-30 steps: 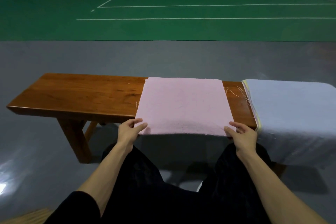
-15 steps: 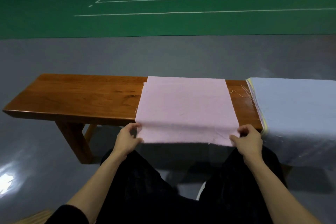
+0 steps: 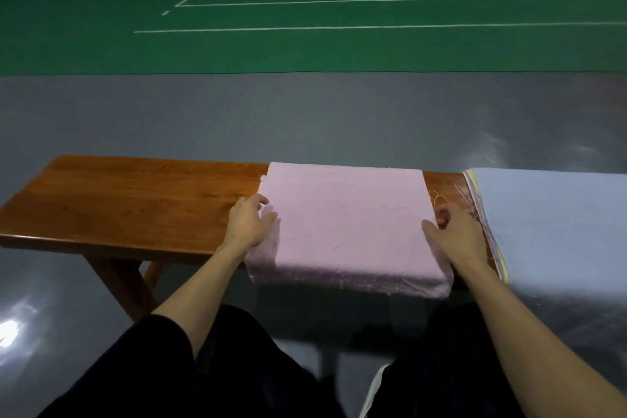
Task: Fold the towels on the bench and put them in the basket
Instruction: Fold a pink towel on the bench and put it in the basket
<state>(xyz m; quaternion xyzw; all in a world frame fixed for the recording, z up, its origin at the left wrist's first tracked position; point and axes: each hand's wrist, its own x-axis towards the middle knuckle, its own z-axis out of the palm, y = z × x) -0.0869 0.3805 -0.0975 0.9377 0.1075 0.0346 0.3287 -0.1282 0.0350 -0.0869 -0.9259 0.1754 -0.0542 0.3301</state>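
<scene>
Our fingers [image 3: 259, 202] curl round the side edges of the pink towel [image 3: 346, 224], with the left hand [image 3: 249, 222] and right hand [image 3: 454, 234] each pinching, thumb on top. The towel lies folded on the wooden bench [image 3: 135, 200], its near edge overhanging. Just beside it lies a blue-grey towel [image 3: 549, 224]; beyond is the green court floor [image 3: 305, 44].

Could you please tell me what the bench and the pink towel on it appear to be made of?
The bench looks like wood with a glossy varnish: reddish-brown grain streaks and a sheen along its near edge. The pink towel looks like soft, matte woven cloth, possibly cotton: it drapes over the front edge and its hem frays into loose threads.
</scene>
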